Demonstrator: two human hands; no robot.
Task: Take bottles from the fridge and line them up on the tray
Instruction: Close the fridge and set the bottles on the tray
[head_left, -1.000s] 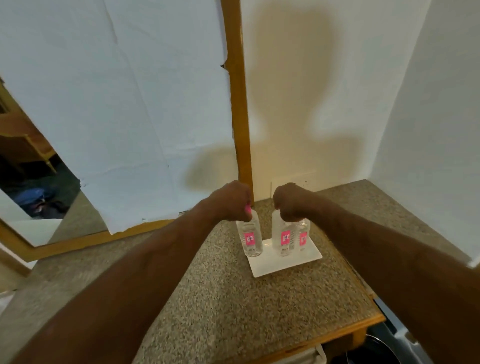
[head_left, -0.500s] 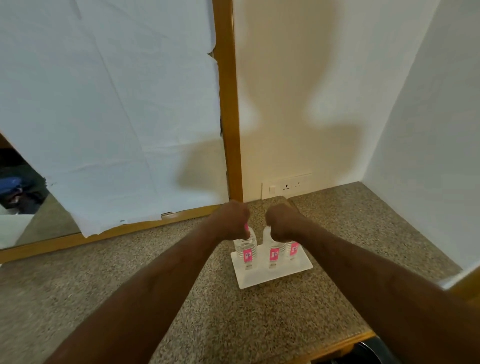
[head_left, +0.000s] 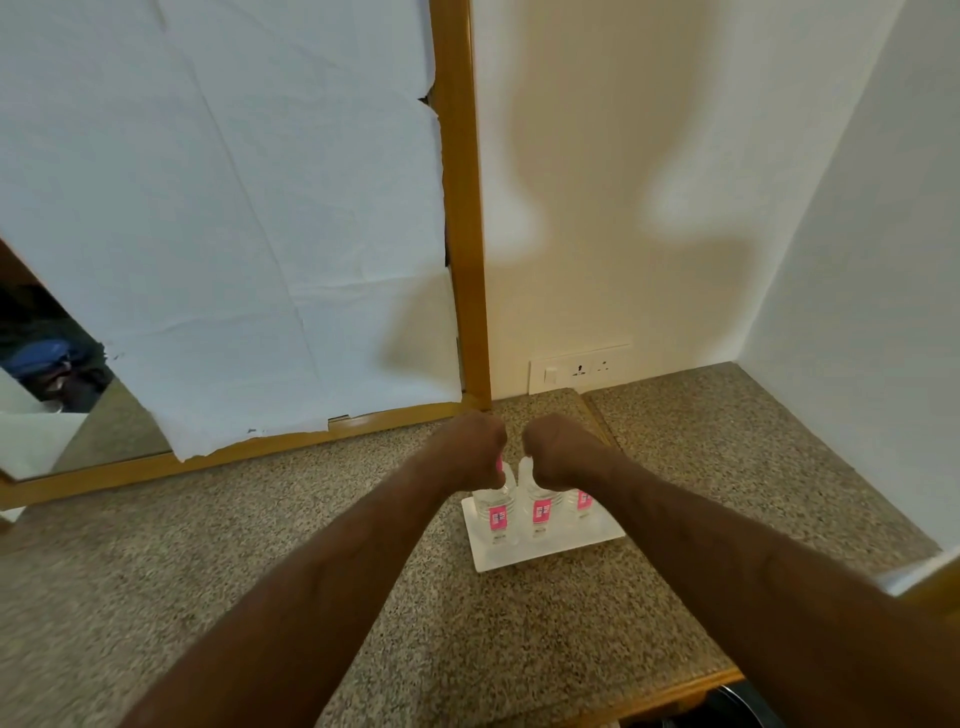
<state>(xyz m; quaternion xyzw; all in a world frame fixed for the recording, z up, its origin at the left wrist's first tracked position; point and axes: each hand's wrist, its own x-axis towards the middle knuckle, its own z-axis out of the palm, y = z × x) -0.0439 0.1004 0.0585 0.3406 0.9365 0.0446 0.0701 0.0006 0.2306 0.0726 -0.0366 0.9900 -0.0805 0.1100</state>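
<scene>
Three clear bottles with pink labels stand in a row on a white tray (head_left: 550, 551) on the speckled stone counter. My left hand (head_left: 475, 447) is closed around the top of the left bottle (head_left: 498, 517). Over the top of the middle bottle (head_left: 540, 514) my right hand (head_left: 558, 454) is closed too. The right bottle (head_left: 584, 504) stands behind my right wrist, mostly hidden. The caps are covered by my fists. No fridge is in view.
A wood-framed mirror (head_left: 462, 208) covered with white paper leans against the back wall at left. A wall socket plate (head_left: 579, 369) sits just behind the tray. A white side wall (head_left: 872, 312) closes the right. The counter's wooden front edge (head_left: 675, 691) runs at lower right.
The camera has tilted up and back, so the tray and bottles sit lower in view. Both fists have stayed on the two bottle tops, and the bottles now stand on the tray.
</scene>
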